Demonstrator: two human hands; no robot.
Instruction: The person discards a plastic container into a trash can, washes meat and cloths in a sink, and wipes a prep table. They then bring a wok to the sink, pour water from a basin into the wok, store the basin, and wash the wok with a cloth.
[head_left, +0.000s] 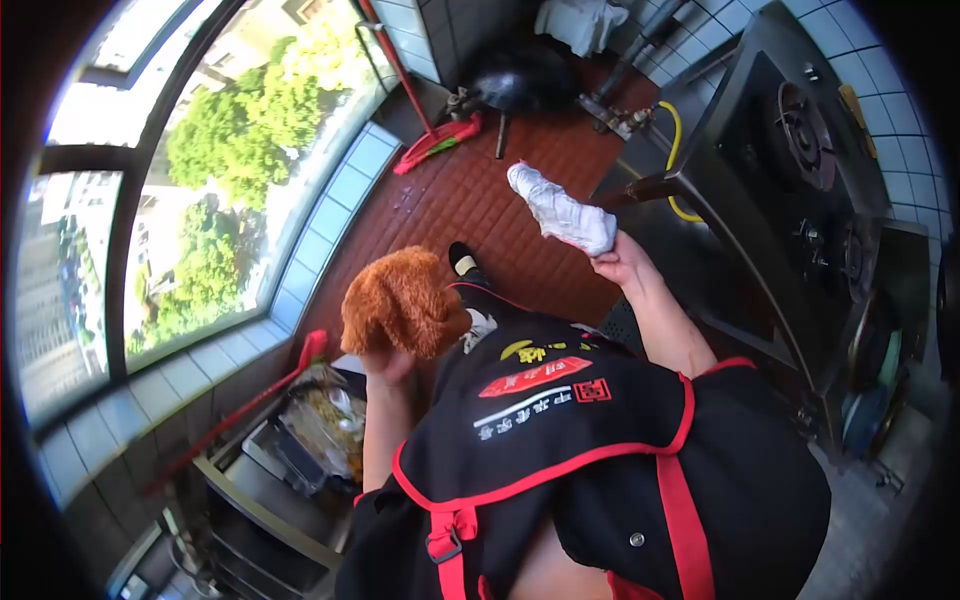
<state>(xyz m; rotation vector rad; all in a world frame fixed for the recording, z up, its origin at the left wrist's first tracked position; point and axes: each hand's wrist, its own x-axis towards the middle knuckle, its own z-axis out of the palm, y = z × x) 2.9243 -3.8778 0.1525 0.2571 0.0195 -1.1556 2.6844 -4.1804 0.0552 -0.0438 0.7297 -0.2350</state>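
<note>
Rn R hand [622,262] pinching wrinkled wht cloth roll [563,208] at end; L hand [388,364] half-hid by fluffy brn cloth [405,302], can't tell grip.

Shaggy orange-brown cloth [400,298], bunched in left hand [393,367], crumpled white cloth [562,212], slanted, in right hand [624,262]

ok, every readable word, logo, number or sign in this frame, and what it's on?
None I can quote with confidence; all the lettering I can make out is on the black apron:
Yellow marking: creased, unreadable.
Red patch: characters too blurred.
White line of characters: look Chinese, too small and blurred to quote.
Red square emblem: character inside unclear.
</note>
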